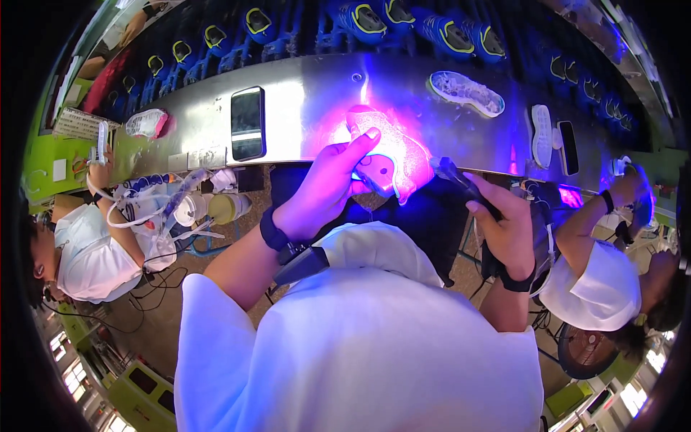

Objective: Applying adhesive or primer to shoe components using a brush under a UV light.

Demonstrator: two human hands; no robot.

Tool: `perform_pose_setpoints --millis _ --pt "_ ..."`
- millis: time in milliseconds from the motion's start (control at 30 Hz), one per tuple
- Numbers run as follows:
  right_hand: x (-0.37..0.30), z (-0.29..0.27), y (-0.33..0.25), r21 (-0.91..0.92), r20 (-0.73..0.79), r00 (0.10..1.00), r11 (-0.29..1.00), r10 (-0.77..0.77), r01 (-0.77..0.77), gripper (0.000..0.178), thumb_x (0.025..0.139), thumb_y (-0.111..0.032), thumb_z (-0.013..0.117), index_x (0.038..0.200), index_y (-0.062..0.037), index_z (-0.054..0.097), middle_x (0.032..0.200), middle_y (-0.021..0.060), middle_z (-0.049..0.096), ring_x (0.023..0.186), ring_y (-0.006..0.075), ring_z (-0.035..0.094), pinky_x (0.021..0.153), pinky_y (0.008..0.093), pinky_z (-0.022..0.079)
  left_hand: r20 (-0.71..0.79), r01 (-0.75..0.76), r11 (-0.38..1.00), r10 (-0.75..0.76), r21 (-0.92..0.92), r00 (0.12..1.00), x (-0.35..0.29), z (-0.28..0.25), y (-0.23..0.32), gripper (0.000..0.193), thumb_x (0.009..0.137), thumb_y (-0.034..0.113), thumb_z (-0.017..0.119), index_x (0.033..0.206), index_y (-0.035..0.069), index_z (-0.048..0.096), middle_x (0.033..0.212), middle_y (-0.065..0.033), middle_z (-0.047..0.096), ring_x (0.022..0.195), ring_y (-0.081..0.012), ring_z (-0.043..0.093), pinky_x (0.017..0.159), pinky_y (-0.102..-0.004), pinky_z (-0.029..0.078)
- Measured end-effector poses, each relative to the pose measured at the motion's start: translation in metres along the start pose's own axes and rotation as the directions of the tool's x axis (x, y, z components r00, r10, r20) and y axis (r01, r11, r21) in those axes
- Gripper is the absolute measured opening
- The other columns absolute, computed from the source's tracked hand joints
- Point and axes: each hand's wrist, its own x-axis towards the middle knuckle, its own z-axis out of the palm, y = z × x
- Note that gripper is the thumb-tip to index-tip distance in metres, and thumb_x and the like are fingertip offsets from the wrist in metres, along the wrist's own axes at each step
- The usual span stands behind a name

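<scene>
My left hand [327, 183] is closed around a shoe [403, 155], thumb on top and fingers underneath. Violet-pink light floods the shoe and washes out its detail; a smooth pink part with a dark hole shows near my fingers. My right hand [504, 227] grips a black-handled tool [464, 186], probably a brush. Its tip is beside the shoe's right edge; the glare hides whether they touch. Both are held at the near edge of the metal bench [194, 108].
On the bench are a phone [248, 124], a shoe sole [466, 93], a white sole [541, 135] and a pink-white shoe piece [147, 123]. Blue shoes [363, 19] line racks behind. Co-workers sit left [93, 252] and right [597, 284]. Tubes and a container [223, 207] hang at left.
</scene>
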Motion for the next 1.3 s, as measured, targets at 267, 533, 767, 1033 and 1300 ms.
perform_pose_setpoints --millis 267,533,767,1033,1300 --pt "0.026 -0.01 -0.044 -0.317 0.039 0.977 0.925 -0.209 0.21 0.048 0.084 -0.003 0.073 0.131 -0.0157 0.067 0.079 0.0119 0.061 0.068 0.0273 0.059 0.064 0.0346 0.048 0.058 0.133 0.921 -0.12 -0.368 0.991 -0.011 -0.013 -0.008 0.046 0.102 0.042 0.059 0.125 0.002 0.057 0.113 -0.0133 0.066 0.1 -0.0272 0.071 0.086 -0.0387 0.062" --pt "0.051 0.011 -0.061 -0.277 0.093 0.978 0.939 -0.185 0.204 0.047 0.085 -0.001 0.071 0.13 -0.0102 0.068 0.082 0.0095 0.063 0.072 0.0209 0.061 0.068 0.0308 0.049 0.422 0.533 0.482 -0.327 -0.695 0.846 -0.024 -0.036 0.001 0.053 0.101 0.046 0.058 0.127 -0.001 0.056 0.116 -0.0223 0.067 0.095 -0.0339 0.072 0.081 -0.0358 0.066" --pt "0.053 0.042 -0.04 -0.241 0.074 0.954 0.924 -0.289 0.299 0.049 0.082 0.008 0.07 0.129 -0.0046 0.067 0.095 0.0088 0.069 0.081 0.0165 0.062 0.075 0.0276 0.05 0.568 0.635 0.259 -0.293 -0.727 0.769 -0.036 -0.057 -0.003 0.065 0.103 0.046 0.05 0.133 -0.012 0.047 0.12 -0.0365 0.058 0.101 -0.036 0.07 0.078 -0.0338 0.066" --pt "0.047 0.072 -0.015 -0.042 0.023 0.983 0.982 -0.181 0.182 0.044 0.087 -0.002 0.072 0.131 -0.0054 0.066 0.097 0.0126 0.071 0.084 0.0218 0.068 0.079 0.0313 0.052 0.368 0.311 0.756 -0.101 -0.576 0.925 -0.05 -0.06 0.014 0.055 0.102 0.047 0.054 0.137 0.005 0.052 0.123 -0.0176 0.066 0.099 -0.0267 0.072 0.076 -0.0365 0.064" --pt "0.058 0.083 -0.03 0.034 0.048 0.985 0.986 -0.164 0.163 0.043 0.089 -0.004 0.072 0.131 -0.0023 0.064 0.109 0.0154 0.073 0.094 0.0241 0.071 0.086 0.0333 0.053 0.104 -0.147 0.965 0.173 -0.216 0.979 -0.01 -0.07 0.072 0.038 0.1 0.024 0.063 0.13 0.001 0.058 0.117 -0.01 0.07 0.106 -0.0188 0.069 0.095 -0.0363 0.056"
